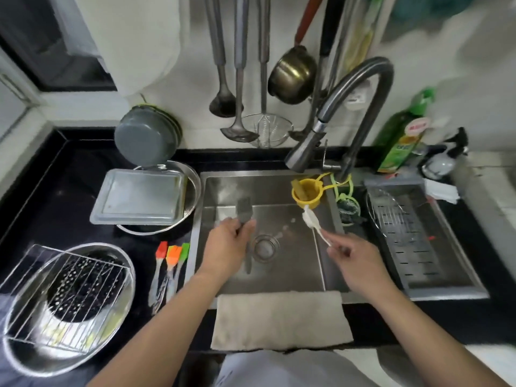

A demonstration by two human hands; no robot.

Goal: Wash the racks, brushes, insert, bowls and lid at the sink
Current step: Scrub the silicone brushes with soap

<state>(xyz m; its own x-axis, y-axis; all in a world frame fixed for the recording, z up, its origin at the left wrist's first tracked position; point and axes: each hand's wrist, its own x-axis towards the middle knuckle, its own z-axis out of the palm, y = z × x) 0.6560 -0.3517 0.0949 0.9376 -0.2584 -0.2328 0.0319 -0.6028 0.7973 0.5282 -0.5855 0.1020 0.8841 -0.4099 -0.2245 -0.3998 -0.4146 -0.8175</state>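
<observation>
Over the steel sink (279, 277), near the drain (263, 248): left hand (226, 248), fingers curled round a grey silicone brush (245, 212), grey head up and away from the body, handle running down past the palm. To the right, over the same basin: right hand (357, 261), thumb and fingertips pinching the thin handle of a white cleaning brush (310, 219), its bristled head pointing up and left, just below a yellow cup-shaped holder (305, 192) hung at the sink's back edge. Above, curved grey faucet (363, 88), spout aimed at the basin; no water visibly running.

On the black counter left of the sink: three silicone brushes (173, 254) side by side, heads red, orange and green, clear handles toward the body. Further left, a wire rack (67, 291) lying across a steel bowl (28, 356), a perforated insert (81, 286) underneath inside that bowl. Behind these, a rectangular lid (139, 199) resting flat on a second steel bowl (192, 180), with grey bowls (142, 138) leaning upright against the wall.

Right of the basin: a grey drainer tray (446, 286) holding a wire rack piece (391, 208). Across the front edge: a folded beige towel (279, 319). At the back right: a green detergent bottle (402, 138).
</observation>
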